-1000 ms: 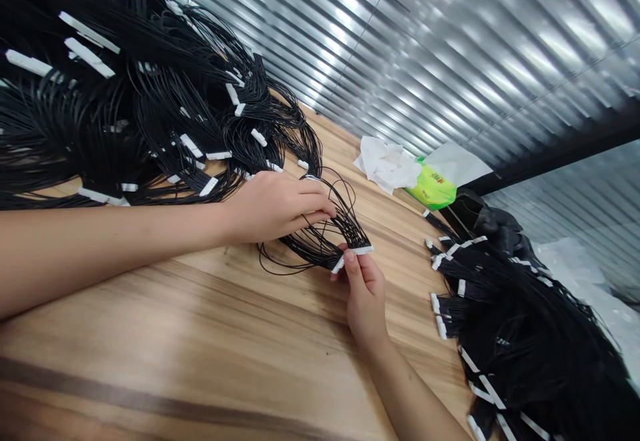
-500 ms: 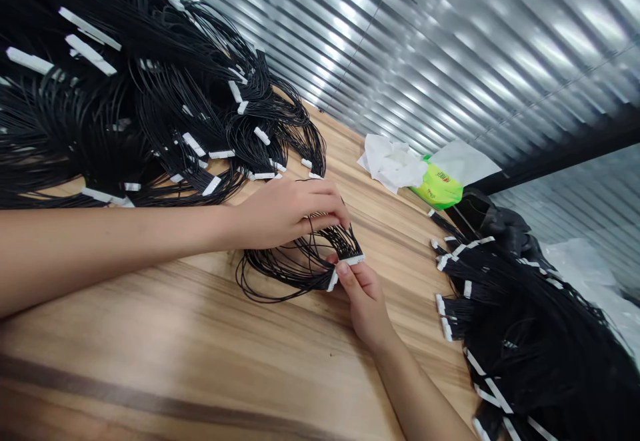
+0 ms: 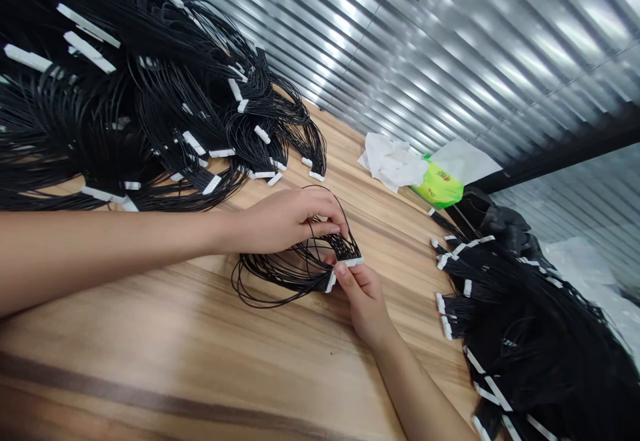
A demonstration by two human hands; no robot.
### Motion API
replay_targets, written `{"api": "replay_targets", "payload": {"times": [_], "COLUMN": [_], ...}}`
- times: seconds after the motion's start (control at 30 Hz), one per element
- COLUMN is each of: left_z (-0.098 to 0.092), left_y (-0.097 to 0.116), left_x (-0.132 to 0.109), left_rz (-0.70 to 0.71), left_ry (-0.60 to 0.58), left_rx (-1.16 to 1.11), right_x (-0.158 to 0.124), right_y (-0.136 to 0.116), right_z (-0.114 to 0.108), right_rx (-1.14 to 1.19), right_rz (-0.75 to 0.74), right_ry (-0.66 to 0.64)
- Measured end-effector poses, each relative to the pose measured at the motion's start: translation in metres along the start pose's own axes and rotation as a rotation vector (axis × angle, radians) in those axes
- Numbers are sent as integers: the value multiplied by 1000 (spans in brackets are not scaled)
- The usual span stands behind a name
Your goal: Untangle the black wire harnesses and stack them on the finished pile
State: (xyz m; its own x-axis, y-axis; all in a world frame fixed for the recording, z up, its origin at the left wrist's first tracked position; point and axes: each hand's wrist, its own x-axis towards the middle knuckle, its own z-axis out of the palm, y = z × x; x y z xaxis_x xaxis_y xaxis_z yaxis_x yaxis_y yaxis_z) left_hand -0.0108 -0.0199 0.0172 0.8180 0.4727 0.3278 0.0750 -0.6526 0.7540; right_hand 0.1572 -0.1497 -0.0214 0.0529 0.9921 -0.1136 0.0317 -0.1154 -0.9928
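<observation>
A looped wire harness [image 3: 280, 279] of thin black wires with two white connectors hangs between my hands above the wooden table. My right hand [image 3: 363, 294] pinches the white connectors [image 3: 350, 262] between thumb and fingers where they meet at an angle. From the left, my left hand [image 3: 295, 219] reaches over the loop, its fingers curled and closed on the black wires just behind the connectors. One thin wire arches above the left fingers. Exactly which wires lie between the left fingertips is hidden.
A large heap of black wire harnesses [image 3: 150, 94] with white connectors fills the back left of the wooden table [image 3: 210, 361]. Another pile [image 3: 530, 334] lies at the right. Behind are a green tissue pack [image 3: 437, 184], crumpled white tissue [image 3: 393, 161] and a corrugated metal wall [image 3: 380, 41].
My left hand has shifted slightly down, and a single wire now arches higher above its fingers. The wire loop has spread a little to the left; my right hand stays almost in place.
</observation>
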Motion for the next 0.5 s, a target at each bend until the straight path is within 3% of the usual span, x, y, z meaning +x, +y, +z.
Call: {"api": "replay_targets", "payload": {"times": [0.3, 0.5], "left_z": [0, -5], "left_y": [1, 8], "left_x": [0, 0], "left_rz": [17, 15], "left_ry": [-37, -91], "left_rx": [-41, 102], "right_x": [-2, -2], "right_y": [-4, -1], "right_z": [3, 1], "right_rx": [-54, -107], "right_rz": [-59, -81], "right_ry": [-41, -47]}}
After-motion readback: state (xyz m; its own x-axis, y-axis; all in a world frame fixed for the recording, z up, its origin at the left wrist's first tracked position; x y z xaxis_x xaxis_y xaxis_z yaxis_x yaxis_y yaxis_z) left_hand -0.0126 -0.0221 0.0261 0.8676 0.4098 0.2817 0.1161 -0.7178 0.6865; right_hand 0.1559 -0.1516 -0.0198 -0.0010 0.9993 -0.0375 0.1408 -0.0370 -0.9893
